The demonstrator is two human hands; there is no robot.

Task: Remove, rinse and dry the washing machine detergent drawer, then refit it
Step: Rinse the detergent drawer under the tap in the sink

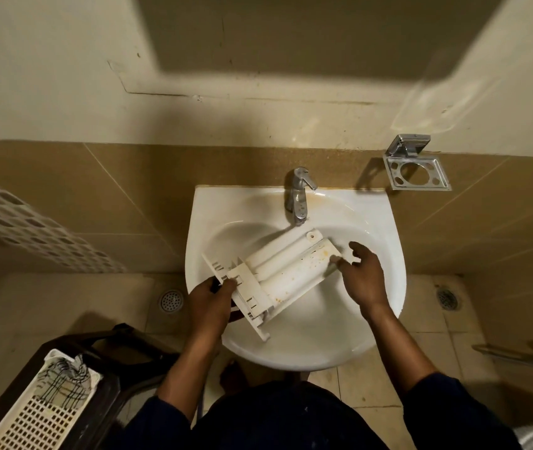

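**Sink and floor**

A tap (pixel 298 196) is being carried on the back rim of the white sink (pixel 385 222). A drawer (pixel 278 271) is being held slantwise over the bowl; contact with it cannot be told. The tiled floor (pixel 420 368) is being broken by one drain (pixel 170 301) left of the sink and another (pixel 448 298) right. A dark stool (pixel 119 345) is being borne at lower left, with a white basket (pixel 41 417) and checked cloth (pixel 64 375) being carried on it.

The drawer (pixel 278 274) is over the sink (pixel 385 222), in front of the tap (pixel 297 196). The left hand (pixel 210 300) is at its left end, the right hand (pixel 364 277) at its right.
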